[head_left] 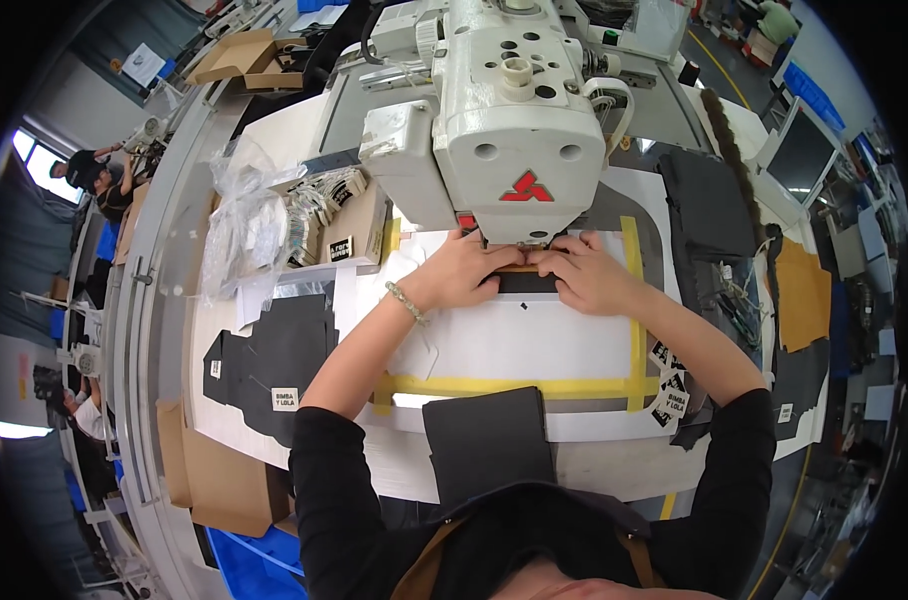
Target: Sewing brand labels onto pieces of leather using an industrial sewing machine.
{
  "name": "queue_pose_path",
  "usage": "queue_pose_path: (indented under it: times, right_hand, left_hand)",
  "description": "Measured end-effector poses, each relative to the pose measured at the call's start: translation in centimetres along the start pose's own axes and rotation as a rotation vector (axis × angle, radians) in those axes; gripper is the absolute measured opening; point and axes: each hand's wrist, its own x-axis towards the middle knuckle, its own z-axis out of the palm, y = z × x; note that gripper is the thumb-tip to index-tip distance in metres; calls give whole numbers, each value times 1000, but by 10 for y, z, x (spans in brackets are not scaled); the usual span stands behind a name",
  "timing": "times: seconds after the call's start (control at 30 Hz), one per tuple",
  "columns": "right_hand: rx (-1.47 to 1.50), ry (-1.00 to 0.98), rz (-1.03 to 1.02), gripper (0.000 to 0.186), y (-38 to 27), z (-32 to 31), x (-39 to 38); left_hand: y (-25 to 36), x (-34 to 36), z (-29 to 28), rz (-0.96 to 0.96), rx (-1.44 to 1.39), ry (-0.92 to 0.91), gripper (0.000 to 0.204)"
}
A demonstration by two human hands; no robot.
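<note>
Under the head of a white industrial sewing machine (514, 150), both of my hands meet at a black flat piece (526, 284) with a narrow brown strip along its far edge. My left hand (460, 272), with a beaded bracelet on the wrist, is closed with its fingers bent onto the left end of the piece. From the other side, my right hand (592, 276) is closed on the right end, fingertips pressed together close to the left ones. The needle area and the fingertips' exact grip are partly hidden by the machine head. White sheet (494, 340) lies beneath, framed by yellow tape (534, 388).
Left stands an open box (359, 225) of labels beside crumpled clear plastic (239, 215). Black cut pieces (294, 350) lie below it. A black stack (489, 440) sits at the front edge. Loose labels (671, 398) and dark material (709, 205) are on the right.
</note>
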Motion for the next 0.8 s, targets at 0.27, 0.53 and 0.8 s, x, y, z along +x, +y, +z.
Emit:
queue_pose_path:
  times: [0.27,0.53,0.8]
  right_hand:
    - [-32,10,1,33,0,1,1]
    - [-26,54,10,32,-2,2,-1]
    - [-58,31,18,32,-4,0,1]
  left_hand:
    - [-1,-10,2,17,72,211,30]
    - [1,-4,-2,42,62,191,29]
    - [-2,-1,-5,56,48,104,36]
